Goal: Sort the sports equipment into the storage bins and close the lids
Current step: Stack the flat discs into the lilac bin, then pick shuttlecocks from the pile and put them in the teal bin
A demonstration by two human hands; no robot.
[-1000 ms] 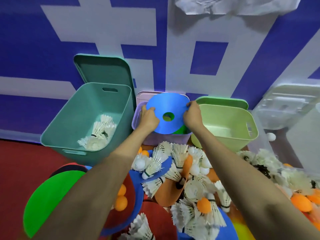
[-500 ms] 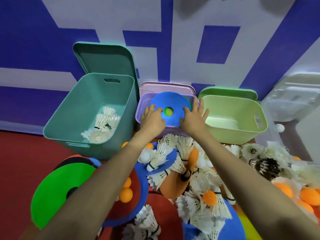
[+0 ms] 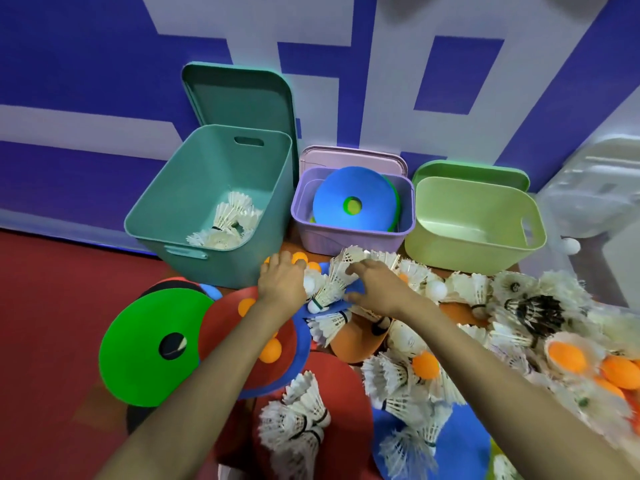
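Head: three bins (image 3: 180, 188), two hands (image 3: 282, 284).

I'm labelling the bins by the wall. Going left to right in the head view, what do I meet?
From the left: teal bin with shuttlecocks, purple bin holding a blue disc, light green bin, clear container at the right edge.

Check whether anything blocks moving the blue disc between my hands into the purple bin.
Yes. Shuttlecocks lie on the blue disc, between the left hand and the right hand, and would likely spill if it is lifted. The purple bin is open, its lid standing behind it, other discs already inside.
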